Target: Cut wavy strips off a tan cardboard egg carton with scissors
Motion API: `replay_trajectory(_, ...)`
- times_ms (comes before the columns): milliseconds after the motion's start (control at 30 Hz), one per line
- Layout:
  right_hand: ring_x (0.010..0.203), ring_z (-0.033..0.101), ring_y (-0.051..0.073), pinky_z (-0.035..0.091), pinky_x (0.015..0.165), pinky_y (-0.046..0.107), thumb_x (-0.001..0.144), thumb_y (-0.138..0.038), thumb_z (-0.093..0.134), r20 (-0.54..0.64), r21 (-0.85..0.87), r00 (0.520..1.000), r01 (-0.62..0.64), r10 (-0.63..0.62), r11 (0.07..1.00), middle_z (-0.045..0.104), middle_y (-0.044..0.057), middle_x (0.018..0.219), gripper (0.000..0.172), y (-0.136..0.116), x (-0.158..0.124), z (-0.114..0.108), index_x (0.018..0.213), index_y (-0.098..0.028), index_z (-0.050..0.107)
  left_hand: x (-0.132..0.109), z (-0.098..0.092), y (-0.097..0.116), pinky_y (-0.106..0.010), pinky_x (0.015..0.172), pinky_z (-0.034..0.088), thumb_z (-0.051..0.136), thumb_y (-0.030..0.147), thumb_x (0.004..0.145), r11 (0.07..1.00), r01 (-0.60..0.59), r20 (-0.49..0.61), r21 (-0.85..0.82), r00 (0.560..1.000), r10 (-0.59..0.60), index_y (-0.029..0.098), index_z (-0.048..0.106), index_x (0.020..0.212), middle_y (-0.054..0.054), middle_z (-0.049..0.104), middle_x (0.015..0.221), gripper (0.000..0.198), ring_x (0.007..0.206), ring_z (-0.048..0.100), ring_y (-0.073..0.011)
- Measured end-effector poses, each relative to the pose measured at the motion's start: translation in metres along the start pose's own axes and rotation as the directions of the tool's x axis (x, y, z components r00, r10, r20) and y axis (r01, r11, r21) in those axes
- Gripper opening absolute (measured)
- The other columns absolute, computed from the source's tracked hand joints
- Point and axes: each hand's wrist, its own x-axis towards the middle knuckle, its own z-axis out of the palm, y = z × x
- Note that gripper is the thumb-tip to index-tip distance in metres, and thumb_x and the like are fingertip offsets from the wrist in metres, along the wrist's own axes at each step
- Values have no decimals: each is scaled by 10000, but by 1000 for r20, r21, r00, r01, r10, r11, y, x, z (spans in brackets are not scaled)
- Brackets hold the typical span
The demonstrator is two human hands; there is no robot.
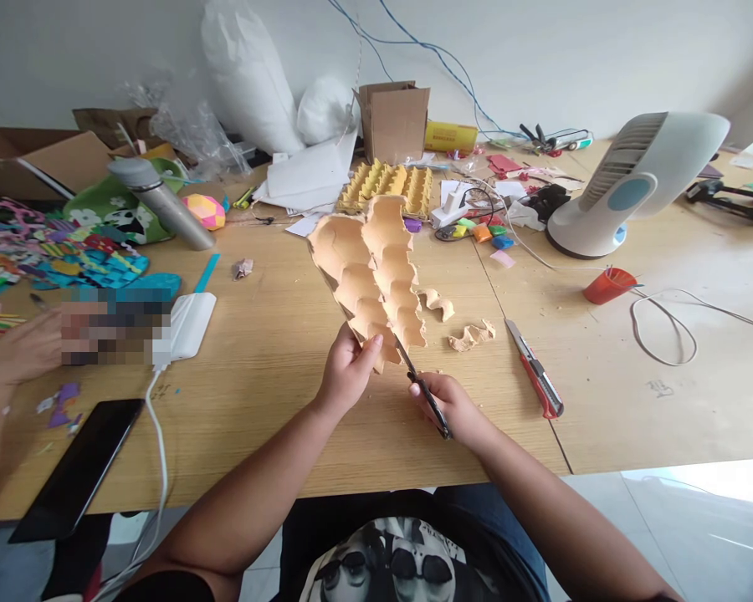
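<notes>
A tan pulp egg tray (342, 251) is held tilted up over the wooden table, its cups facing me. My left hand (344, 376) grips its lower edge, thumb on top. In my right hand (455, 410) is a pair of dark-handled scissors (436, 405), fingers wrapped round the handles. The blades sit in a slit running between the tray's two rows of cups. Two wavy cut-off scraps, a near one (473, 334) and a farther one (439, 305), lie to the right of the tray. A red utility knife (536, 372) rests beyond my right hand.
A white fan (627, 188) and a tipped red cup (610, 285) stand at the right. Behind are a yellow egg tray (386, 188) and a cardboard box (394, 121). At left are another person's hand (38, 339), a white power bank (192, 326) with cable, and a black tablet (81, 464).
</notes>
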Motion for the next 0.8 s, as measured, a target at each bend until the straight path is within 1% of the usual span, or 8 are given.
replay_trajectory(200,514,385,103,306,495,245,882,-660,588,-10,19,1000,-7,7,1000,384,-61,562,507,-1,0,1,680,-232,405,1,0,-1,-320,926,522,627,400,946,1000,-12,-2,9,1000,12,215,613,1136,-68,699,1109,265,1092,652,-211)
replay_trajectory(400,516,398,106,306,499,247,887,-624,601,-12,9,1000,-23,23,1000,391,-60,556,488,-3,0,1,674,-232,402,2,0,1,-337,949,531,622,401,948,1000,-23,8,12,1000,23,218,606,1191,-80,700,1177,304,1116,653,-214)
replay_trajectory(800,510,397,109,314,506,252,878,-652,594,-39,6,998,-44,45,999,399,-61,532,502,-5,-2,4,672,-234,404,2,1,-2,-308,940,526,628,397,947,1000,-18,0,7,1000,18,222,611,1175,-68,703,1159,288,1084,666,-193)
